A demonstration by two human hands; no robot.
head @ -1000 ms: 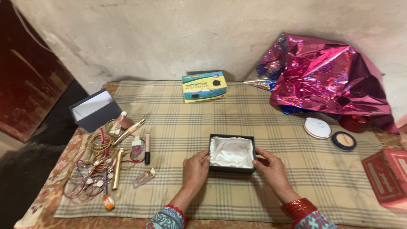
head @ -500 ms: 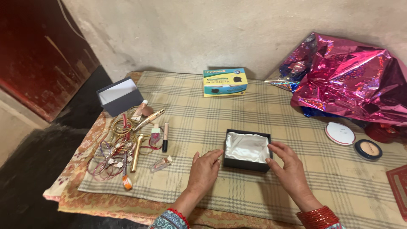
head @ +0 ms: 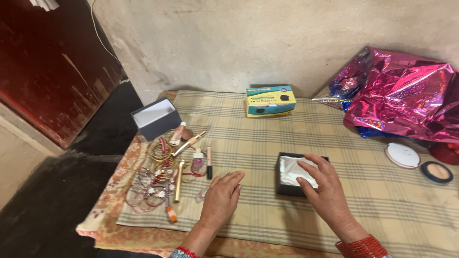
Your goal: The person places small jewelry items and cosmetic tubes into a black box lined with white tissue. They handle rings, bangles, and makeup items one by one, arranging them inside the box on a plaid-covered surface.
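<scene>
A small black box point(head: 286, 185) lined with white fabric sits on the checked cloth point(head: 296, 143). My right hand point(head: 325, 188) rests over its near right side, fingers spread on the white lining. My left hand point(head: 221, 197) hovers palm down over the cloth, to the left of the box and apart from it, holding nothing. It is close to a pile of bangles and cosmetic tubes point(head: 169, 179) at the left of the cloth.
A dark lid with a white inside point(head: 155, 118) lies at the far left. A yellow and teal carton point(head: 270, 101) stands at the back. Crumpled pink foil point(head: 406, 93) fills the right, with a white round lid point(head: 402, 155) and an open powder compact point(head: 436, 172) below it.
My left hand has let go of the box and moved left toward the cosmetics. My right hand has slid over the box top. The view has swung left.
</scene>
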